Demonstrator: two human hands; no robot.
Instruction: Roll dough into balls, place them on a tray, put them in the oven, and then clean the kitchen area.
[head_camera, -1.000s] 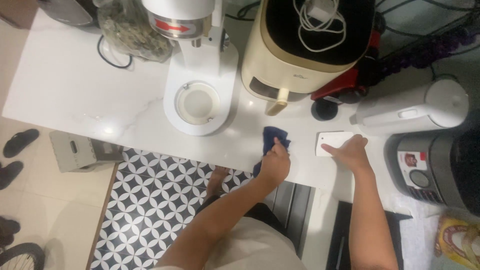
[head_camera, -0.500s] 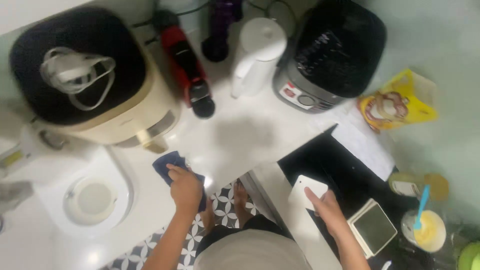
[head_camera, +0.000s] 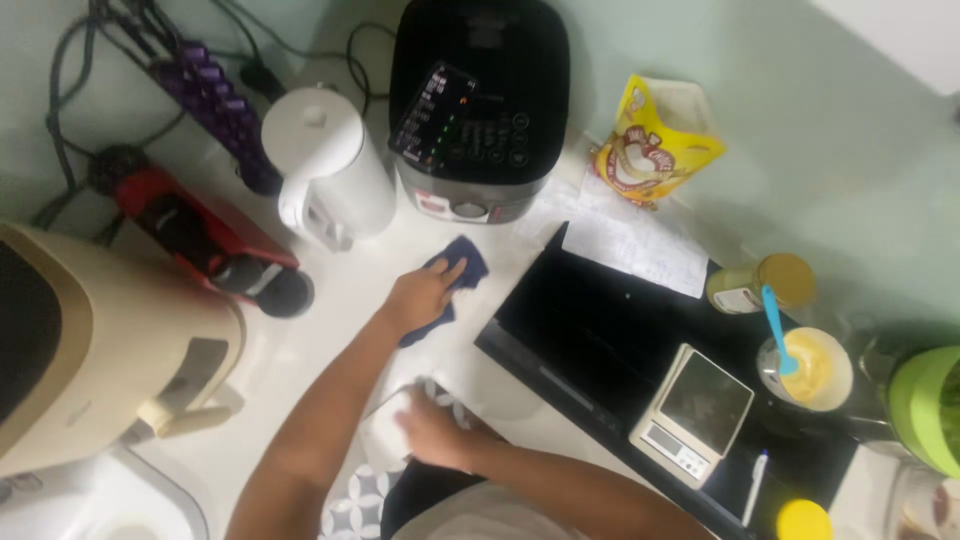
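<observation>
1. I'm looking down at a white counter w/ a pale green wall behind it; appliances are crowding the back edge.
2. My left hand is lying flat on a dark blue cloth, fingers spread and pressing it to the counter, not clenched round it.
3. The cloth is sitting under and just past my left fingertips, poking out toward the black multicooker, which is standing just beyond them.
4. A white kettle is standing to the left of those fingers, near; a red coffee machine is lying further left, and a beige air fryer is well apart at the left edge.
5. My right hand is resting near the counter's front edge, fingers on a white flat thing; can't tell if they're gripping it or just lying on it.
6. To the right of both hands a black cooktop is carrying a small kitchen scale and a cup w/ a blue spoon.
</observation>
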